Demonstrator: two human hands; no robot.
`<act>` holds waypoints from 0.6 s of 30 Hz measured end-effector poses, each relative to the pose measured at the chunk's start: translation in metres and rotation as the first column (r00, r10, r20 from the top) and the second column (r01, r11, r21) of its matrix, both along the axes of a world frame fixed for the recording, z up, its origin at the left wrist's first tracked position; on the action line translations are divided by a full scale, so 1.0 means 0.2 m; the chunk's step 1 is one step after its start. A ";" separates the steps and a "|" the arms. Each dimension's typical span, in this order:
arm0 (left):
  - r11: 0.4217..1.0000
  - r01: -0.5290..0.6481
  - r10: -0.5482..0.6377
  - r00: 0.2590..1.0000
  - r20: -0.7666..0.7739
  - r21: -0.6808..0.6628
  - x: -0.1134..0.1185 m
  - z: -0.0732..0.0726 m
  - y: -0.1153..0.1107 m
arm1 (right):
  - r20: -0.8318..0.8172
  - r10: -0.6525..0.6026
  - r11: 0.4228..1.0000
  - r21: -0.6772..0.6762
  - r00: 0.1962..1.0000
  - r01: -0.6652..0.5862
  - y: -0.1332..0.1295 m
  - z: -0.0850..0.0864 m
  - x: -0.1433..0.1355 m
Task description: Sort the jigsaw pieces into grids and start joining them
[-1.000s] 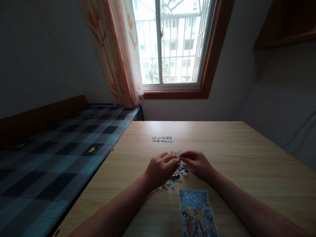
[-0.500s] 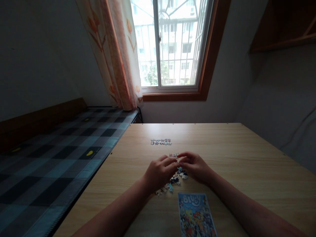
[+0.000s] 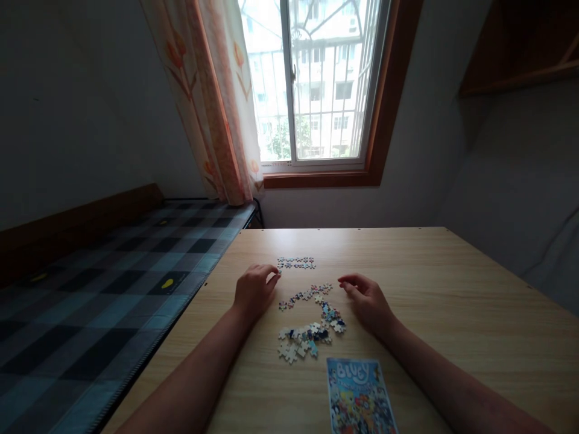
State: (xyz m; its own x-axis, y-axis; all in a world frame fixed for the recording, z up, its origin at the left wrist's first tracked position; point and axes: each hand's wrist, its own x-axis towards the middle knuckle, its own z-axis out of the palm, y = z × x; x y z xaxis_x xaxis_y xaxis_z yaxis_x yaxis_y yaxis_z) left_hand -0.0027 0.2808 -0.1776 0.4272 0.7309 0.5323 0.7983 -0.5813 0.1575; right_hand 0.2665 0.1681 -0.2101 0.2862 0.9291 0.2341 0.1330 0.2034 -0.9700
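Observation:
Two short rows of puzzle pieces (image 3: pixel 296 263) lie toward the back of the table. My left hand (image 3: pixel 257 289) is at the left end of these rows, thumb and forefinger pinched on a small puzzle piece (image 3: pixel 279 273). Right of the loose pieces (image 3: pixel 332 314), my right hand (image 3: pixel 367 301) hovers with fingertips pressed together; whether anything is between them is too small to tell. A curved line of pieces (image 3: pixel 306 295) and a heap of pieces (image 3: pixel 301 342) lie between my forearms. A colorful "Bluey" picture card (image 3: pixel 362 395) lies at the front.
The wooden table (image 3: pixel 429 271) reaches toward the wall below a window (image 3: pixel 323 90). A bed with a checked cover (image 3: pixel 136 271) stands along its left side. A patterned curtain (image 3: pixel 217 108) hangs at the window's left, and a wooden shelf (image 3: pixel 520 66) is at upper right.
My left hand has moved left and back, from the loose pieces to the rows. My right hand has shifted slightly right, away from the left. More of the loose pieces now show.

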 end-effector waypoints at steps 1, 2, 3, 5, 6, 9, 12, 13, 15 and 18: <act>0.998 -0.048 0.046 0.998 -0.029 -0.043 0.00 0.00 0.01 | 0.016 0.003 1.000 0.001 1.000 -0.003 0.00 0.00 0.00; 0.994 -0.080 0.075 0.995 -0.063 -0.079 0.00 -0.01 0.02 | 0.034 0.010 1.000 0.000 0.999 -0.010 0.00 -0.01 0.00; 0.989 -0.098 0.088 0.991 -0.097 -0.108 0.00 -0.01 0.02 | 0.051 0.016 1.000 -0.002 0.999 -0.016 -0.01 -0.01 -0.01; 0.984 -0.104 0.084 0.986 -0.141 -0.143 0.01 -0.01 0.00 | 0.076 0.019 1.000 -0.005 0.997 -0.019 -0.01 0.00 -0.01; 0.984 -0.097 0.075 0.986 -0.146 -0.149 0.01 -0.01 0.00 | 0.081 0.017 1.000 -0.007 0.997 -0.016 -0.02 0.00 -0.02; 0.985 -0.062 0.042 0.991 -0.126 -0.159 0.00 -0.01 -0.02 | 0.085 0.013 1.000 -0.017 0.996 -0.012 -0.02 0.01 -0.02; 0.984 -0.046 0.025 0.992 -0.122 -0.172 -0.01 -0.03 -0.02 | 0.095 0.018 0.999 -0.029 0.995 -0.016 -0.03 0.01 -0.01; 0.984 -0.048 0.026 0.991 -0.131 -0.174 -0.01 -0.03 -0.02 | 0.101 0.021 0.999 -0.032 0.995 -0.017 -0.02 0.01 -0.01; 0.984 -0.063 0.036 0.987 -0.158 -0.168 0.00 -0.04 -0.03 | 0.116 0.028 0.999 -0.039 0.993 -0.024 -0.02 0.00 -0.01; 0.985 -0.087 0.060 0.981 -0.183 -0.148 0.01 -0.05 -0.03 | 0.131 0.039 0.998 -0.050 0.991 -0.033 -0.02 0.00 -0.01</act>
State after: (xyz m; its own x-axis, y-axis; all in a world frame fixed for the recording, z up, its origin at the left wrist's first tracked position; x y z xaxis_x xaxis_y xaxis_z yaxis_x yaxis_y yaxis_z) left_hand -0.0004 0.2751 -0.1885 0.4466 0.8311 0.3314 0.8611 -0.4998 0.0931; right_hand 0.2643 0.1639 -0.2105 0.2219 0.9493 0.2228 0.2536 0.1645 -0.9532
